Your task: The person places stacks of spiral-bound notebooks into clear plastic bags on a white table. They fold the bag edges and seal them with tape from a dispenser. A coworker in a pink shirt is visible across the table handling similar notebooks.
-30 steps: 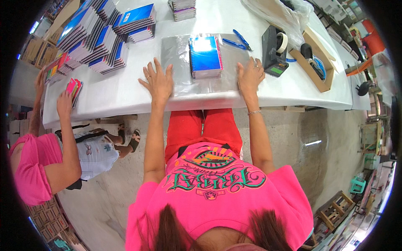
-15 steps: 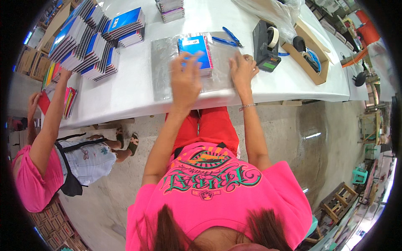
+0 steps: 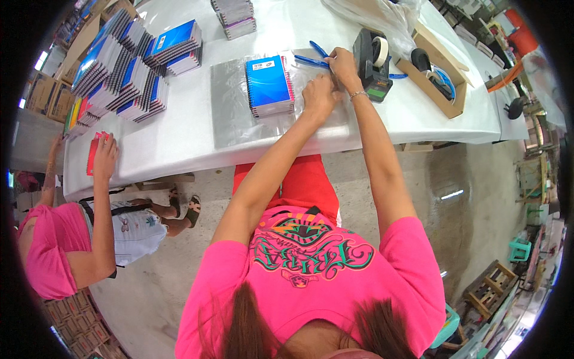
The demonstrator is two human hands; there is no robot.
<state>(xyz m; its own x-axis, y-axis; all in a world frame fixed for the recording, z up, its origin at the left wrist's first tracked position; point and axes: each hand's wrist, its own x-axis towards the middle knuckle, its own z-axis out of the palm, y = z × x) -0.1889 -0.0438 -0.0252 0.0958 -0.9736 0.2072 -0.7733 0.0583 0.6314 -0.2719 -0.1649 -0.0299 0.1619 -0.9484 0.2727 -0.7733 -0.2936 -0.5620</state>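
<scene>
A small stack of spiral notebooks with a blue cover lies on a clear plastic sheet before me. To its right, my left hand rests low over the plastic with curled fingers; what they hold, if anything, is hidden. Just beyond it, my right hand is closed over the joined end of blue-handled pliers, whose handles spread to the left. A black tape dispenser with a pale roll stands close to the right of that hand.
Tall stacks of spiral notebooks stand at left, and another stack at the back. An open cardboard box of tools and crumpled clear plastic lie at right. At far left a co-worker's hand holds a red notebook.
My left hand has moved right, off the notebook stack, toward my right hand. My right hand has gone slightly farther out, onto the pliers. The co-worker's red notebook is now at the table edge.
</scene>
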